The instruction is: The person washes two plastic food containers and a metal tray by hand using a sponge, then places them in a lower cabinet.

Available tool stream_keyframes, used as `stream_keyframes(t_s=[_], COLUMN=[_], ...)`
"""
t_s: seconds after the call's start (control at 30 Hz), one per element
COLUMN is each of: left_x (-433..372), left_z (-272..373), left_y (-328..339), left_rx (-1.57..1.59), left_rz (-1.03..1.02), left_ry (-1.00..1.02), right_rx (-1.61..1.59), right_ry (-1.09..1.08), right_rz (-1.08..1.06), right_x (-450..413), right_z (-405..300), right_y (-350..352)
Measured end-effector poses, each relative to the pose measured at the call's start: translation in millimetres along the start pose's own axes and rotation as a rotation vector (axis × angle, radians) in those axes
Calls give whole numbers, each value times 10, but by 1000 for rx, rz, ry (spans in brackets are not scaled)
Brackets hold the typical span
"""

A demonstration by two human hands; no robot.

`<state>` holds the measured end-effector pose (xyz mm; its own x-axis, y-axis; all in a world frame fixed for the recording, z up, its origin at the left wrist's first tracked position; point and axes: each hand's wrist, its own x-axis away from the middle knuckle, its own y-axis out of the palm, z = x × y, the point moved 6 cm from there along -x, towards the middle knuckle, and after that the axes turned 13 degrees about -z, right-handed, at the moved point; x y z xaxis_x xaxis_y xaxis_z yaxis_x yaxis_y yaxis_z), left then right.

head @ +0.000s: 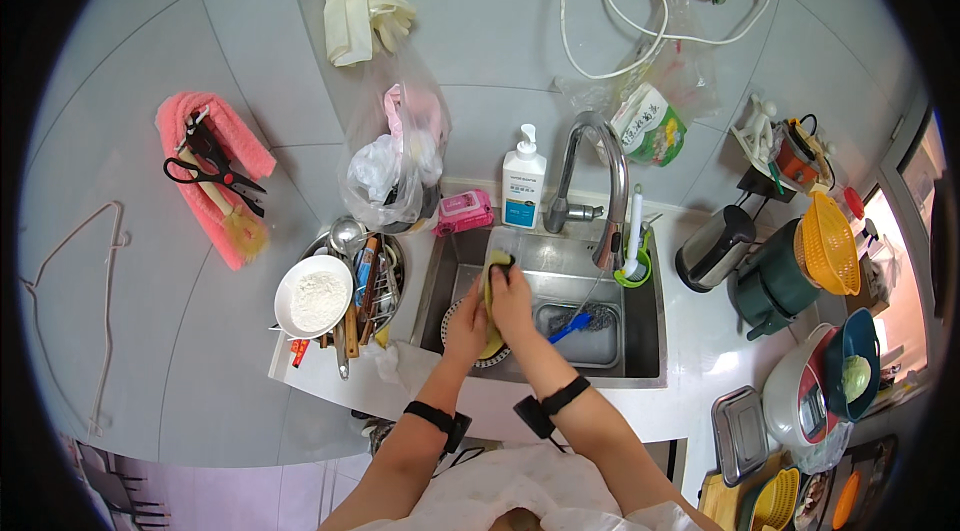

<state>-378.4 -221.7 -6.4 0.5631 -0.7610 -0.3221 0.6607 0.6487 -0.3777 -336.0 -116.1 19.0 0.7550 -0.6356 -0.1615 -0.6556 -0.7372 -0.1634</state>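
Both hands are over the left half of a steel sink (pixel 654 351). My left hand (pixel 466 322) and my right hand (pixel 513 300) grip a yellow cloth or sponge (pixel 495 343) between them. A dark piece (pixel 504 264) shows at its upper end by my right fingers; I cannot tell what it is. Below the hands lies a bowl or plate (pixel 448 321) with a dotted rim, mostly hidden. To the right in the sink is a rectangular metal tray (pixel 600 361) holding a blue-handled brush (pixel 571 327) and a steel-wool scourer (pixel 598 316). A thin stream of water seems to fall from the faucet (pixel 616 186).
Behind the sink stand a pump bottle (pixel 523 186) and a pink wipes pack (pixel 463 211). At left, a bowl of white powder (pixel 313 296) rests on a utensil-filled basin (pixel 397 261). To the right are a kettle (pixel 716 250), yellow basket (pixel 827 246) and metal lid (pixel 740 435).
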Motion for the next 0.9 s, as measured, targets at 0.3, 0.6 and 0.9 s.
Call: stream_keyframes(t_s=[0.3, 0.6, 0.9], left_x=[107, 274, 56], left_z=[-226, -1346, -1322], left_y=[-96, 417, -55], left_rx=[664, 1451, 615], left_rz=[-109, 115, -7], left_ry=[-335, -844, -607], right_rx=[-329, -985, -909], right_ry=[-20, 207, 422], right_rz=[-159, -165, -214], right_x=[-139, 451, 525], right_z=[-149, 194, 520], right_y=[-117, -222, -648])
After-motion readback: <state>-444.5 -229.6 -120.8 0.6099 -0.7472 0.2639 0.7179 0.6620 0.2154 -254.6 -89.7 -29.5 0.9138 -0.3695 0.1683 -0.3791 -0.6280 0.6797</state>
